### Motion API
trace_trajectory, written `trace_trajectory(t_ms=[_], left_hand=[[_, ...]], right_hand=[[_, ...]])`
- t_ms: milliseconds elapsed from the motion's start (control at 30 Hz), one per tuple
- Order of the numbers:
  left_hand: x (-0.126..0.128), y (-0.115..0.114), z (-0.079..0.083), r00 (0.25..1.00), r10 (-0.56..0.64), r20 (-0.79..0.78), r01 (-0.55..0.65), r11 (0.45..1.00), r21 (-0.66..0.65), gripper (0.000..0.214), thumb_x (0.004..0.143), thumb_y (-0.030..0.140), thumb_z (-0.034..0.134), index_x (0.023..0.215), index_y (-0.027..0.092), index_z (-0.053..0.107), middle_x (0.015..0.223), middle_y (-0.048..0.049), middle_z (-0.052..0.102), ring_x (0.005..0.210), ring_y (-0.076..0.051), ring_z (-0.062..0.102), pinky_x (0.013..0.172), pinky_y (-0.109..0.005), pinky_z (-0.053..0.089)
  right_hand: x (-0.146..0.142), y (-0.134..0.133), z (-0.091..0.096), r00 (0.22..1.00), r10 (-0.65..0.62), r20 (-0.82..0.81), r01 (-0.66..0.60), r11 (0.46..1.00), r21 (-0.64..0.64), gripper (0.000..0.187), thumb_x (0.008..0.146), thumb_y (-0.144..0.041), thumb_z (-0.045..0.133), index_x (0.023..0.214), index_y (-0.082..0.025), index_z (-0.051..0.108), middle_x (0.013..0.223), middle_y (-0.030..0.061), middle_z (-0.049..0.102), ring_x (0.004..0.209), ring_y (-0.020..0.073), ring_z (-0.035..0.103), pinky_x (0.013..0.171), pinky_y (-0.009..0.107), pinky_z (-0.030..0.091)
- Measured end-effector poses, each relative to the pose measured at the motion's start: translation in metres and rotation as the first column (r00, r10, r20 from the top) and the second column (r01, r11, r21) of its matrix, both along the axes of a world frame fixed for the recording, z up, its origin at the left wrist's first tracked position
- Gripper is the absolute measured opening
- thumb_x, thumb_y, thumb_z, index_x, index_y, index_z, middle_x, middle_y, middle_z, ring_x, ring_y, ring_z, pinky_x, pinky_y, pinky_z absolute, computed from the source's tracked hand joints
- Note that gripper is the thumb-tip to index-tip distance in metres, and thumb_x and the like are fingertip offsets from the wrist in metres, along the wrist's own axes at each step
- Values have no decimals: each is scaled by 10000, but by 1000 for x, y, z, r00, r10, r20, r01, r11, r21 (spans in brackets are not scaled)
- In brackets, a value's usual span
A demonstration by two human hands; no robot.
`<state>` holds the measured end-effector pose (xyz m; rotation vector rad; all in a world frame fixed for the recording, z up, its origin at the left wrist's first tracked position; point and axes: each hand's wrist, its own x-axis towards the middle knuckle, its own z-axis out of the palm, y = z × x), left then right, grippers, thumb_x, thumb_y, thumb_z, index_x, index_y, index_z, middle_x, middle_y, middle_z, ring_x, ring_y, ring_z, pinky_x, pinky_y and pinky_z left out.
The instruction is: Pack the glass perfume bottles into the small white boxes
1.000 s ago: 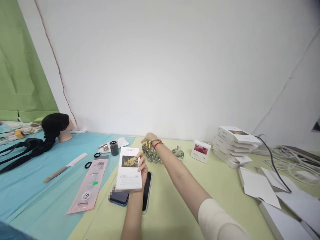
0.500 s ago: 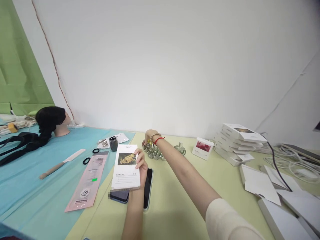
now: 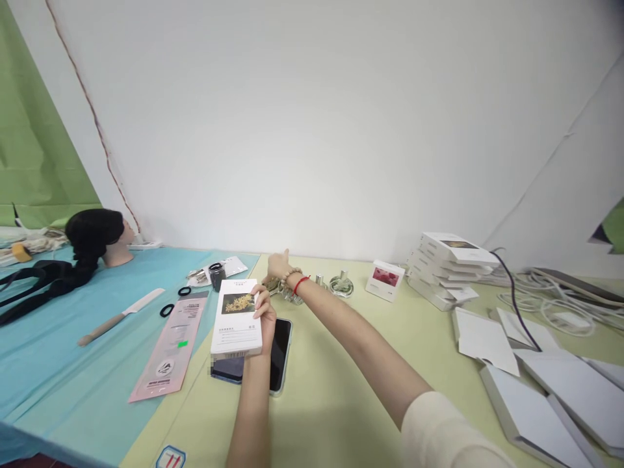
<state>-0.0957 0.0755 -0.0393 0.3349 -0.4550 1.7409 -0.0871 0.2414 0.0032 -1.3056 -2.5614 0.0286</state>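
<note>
My left hand (image 3: 264, 317) is closed around a white box (image 3: 237, 335), fingers over its right edge. The box is tilted upright and carries a picture of yellow flowers. Near the wall, my right hand (image 3: 279, 266) bends down over a row of clear glass bottles with silver caps. A finger sticks up, while the other fingertips are mostly hidden, so I cannot see whether they grip a bottle. One round glass bottle (image 3: 341, 286) stands right of my wrist. Beneath the box lie a dark phone (image 3: 227, 369) and a second phone (image 3: 280, 357).
At right are a stack of white boxes (image 3: 441, 266), opened boxes (image 3: 531, 416) and white cables (image 3: 565, 312). A pink-pictured box (image 3: 385, 281) stands by the wall. On the blue cloth lie a knife-shaped tool (image 3: 121, 317), a pink packet (image 3: 168, 354), and a mannequin head (image 3: 117, 250).
My right hand has shifted slightly left over the bottles, uncovering bottles at the row's right end. The box in my left hand has moved slightly left. The view has shifted a little.
</note>
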Motion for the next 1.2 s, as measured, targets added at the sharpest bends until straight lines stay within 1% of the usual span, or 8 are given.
trace_trajectory(t_ms=[133, 300, 567, 633, 700, 800, 1000, 1200], left_hand=[[-4, 1, -1, 997, -53, 59, 50, 998, 49, 106, 835, 3, 314, 894, 79, 270, 836, -26, 387, 628, 44, 340, 488, 86, 263], [-5, 5, -6, 1000, 9, -27, -9, 1000, 7, 33, 858, 58, 284, 890, 66, 283, 845, -51, 371, 599, 38, 325, 476, 65, 275], [3, 8, 2, 891, 198, -410, -290, 940, -177, 314, 899, 413, 282, 979, 115, 340, 851, -78, 374, 605, -56, 360, 497, -135, 380], [13, 5, 5, 714, 341, -612, -533, 831, -159, 438, 862, 528, 392, 1044, 134, 332, 912, -83, 387, 674, -80, 404, 553, -154, 405], [28, 3, 6, 409, 495, -767, -815, 576, -63, 500, 812, 489, 531, 1097, 148, 302, 997, -81, 385, 795, -87, 438, 653, -130, 416], [51, 2, -1, -7, 481, -877, -908, 364, 207, 514, 794, 372, 592, 1131, 135, 283, 1116, -93, 337, 956, -82, 425, 807, -102, 384], [79, 4, -22, -201, 428, -881, -776, 479, 410, 541, 773, 304, 613, 1110, 122, 230, 1121, -122, 329, 979, -99, 443, 789, -130, 406], [94, 2, -29, -146, 353, -924, -620, 696, 363, 598, 730, 306, 663, 1043, 127, 186, 991, -84, 422, 839, -107, 520, 709, -171, 450]], right_hand=[[1, -17, 2, 979, 123, 166, -125, 992, 1, 478, 505, -398, 750, 737, 2, 627, 770, 201, 599, 825, 295, 565, 906, 497, 253], [18, -30, -5, 878, 420, 229, -427, 904, -18, 180, 599, -245, 673, 762, -170, 651, 739, 27, 620, 763, 174, 567, 871, 350, 295], [89, -69, -12, 927, 372, 39, -372, 907, 198, 293, 731, -399, 608, 876, -144, 608, 917, 88, 603, 907, 203, 533, 912, 357, 270], [116, -82, -9, 943, 311, -116, -283, 936, 212, 353, 817, -468, 476, 1024, -191, 548, 1008, 51, 585, 887, 154, 546, 857, 313, 337], [144, -92, -5, 856, 168, -489, -166, 985, 47, 404, 780, -507, 496, 1046, -204, 519, 868, 29, 605, 758, 136, 568, 671, 242, 404], [187, -98, 5, 648, -89, -757, 44, 996, -79, 501, 677, -525, 586, 1024, -177, 488, 716, 16, 581, 623, 138, 551, 550, 228, 410], [258, -99, 43, 497, -65, -865, 175, 984, 27, 523, 581, -441, 684, 994, -162, 525, 776, 45, 591, 622, 144, 568, 554, 245, 452], [262, -121, 63, 435, 99, -895, -406, 909, -97, 495, 643, -361, 675, 1064, -177, 490, 790, 28, 573, 683, 124, 563, 618, 247, 476]])
